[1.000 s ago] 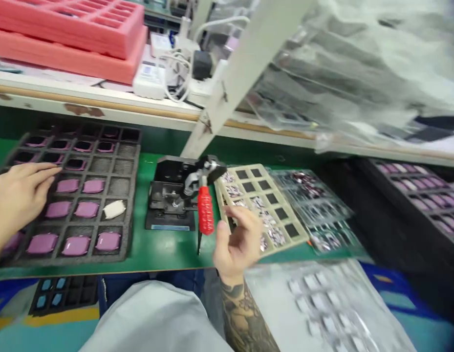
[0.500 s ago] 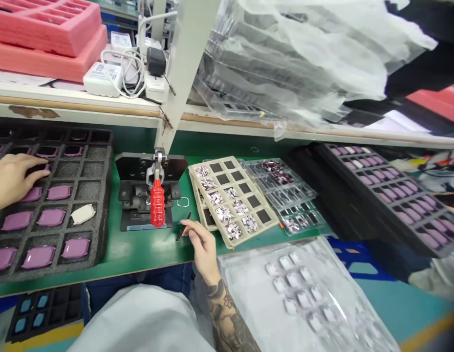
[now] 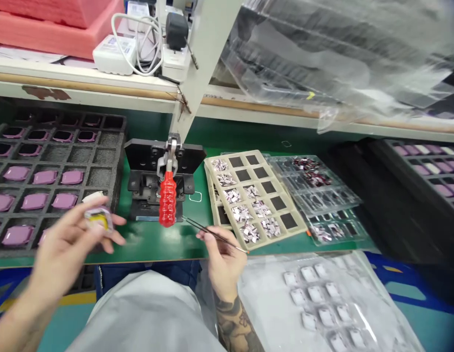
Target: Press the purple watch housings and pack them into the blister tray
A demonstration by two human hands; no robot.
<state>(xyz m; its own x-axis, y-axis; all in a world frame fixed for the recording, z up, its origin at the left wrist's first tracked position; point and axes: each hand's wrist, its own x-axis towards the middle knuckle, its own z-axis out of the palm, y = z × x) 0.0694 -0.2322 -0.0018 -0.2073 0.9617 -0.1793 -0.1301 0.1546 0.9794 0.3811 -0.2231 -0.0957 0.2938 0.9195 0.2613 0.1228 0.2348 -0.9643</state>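
Note:
My left hand point(image 3: 67, 242) grips a small purple watch case point(image 3: 107, 213) between thumb and fingers, its hollow side showing a yellow patch. It is over the front right corner of a black foam tray point(image 3: 118, 142), where purple watch cases point(image 3: 35, 201) sit in rows, several with dark faces. One whitish case point(image 3: 93, 196) is partly hidden behind my fingers. My right hand point(image 3: 225, 266) pinches thin dark tweezers point(image 3: 203, 228), their tips pointing left near the base of a toggle clamp fixture with a red handle point(image 3: 168, 200).
A beige tray point(image 3: 278, 238) of small metallic pieces lies right of the fixture, with clear trays point(image 3: 340, 208) beyond. Black trays point(image 3: 373, 195) are stacked farther right. Clear plastic point(image 3: 267, 303) covers white pieces at front right. A shelf post point(image 3: 208, 54) rises behind the fixture.
My left hand has come right and nearer from the foam tray, bringing a watch case. My right hand's tweezers now point toward the fixture. The whole view has shifted.

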